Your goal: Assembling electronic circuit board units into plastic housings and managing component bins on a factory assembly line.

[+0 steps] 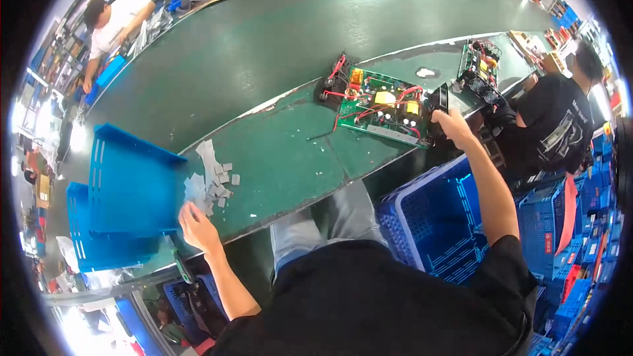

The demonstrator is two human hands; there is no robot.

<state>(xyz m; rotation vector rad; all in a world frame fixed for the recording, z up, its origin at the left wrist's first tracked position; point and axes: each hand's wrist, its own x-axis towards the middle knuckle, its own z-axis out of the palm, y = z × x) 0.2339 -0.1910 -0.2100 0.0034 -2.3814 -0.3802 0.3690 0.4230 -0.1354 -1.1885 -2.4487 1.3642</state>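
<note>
My left hand is at the left of the bench, fingertips drawn together beside a blue plastic bin. Just beyond those fingertips lie small grey square pads and pale strips; whatever the fingers pinch is too small to tell. To the right, my right hand grips the black end panel of a green circuit board. Yellow transformers, red wires and a silver metal strip show on this board. Another black end piece with red wires is at its far left end.
A second board assembly lies farther right on the green bench. A blue crate stands by my right leg. A green-handled tool is at the bench's left edge. One person sits at right, another works far left.
</note>
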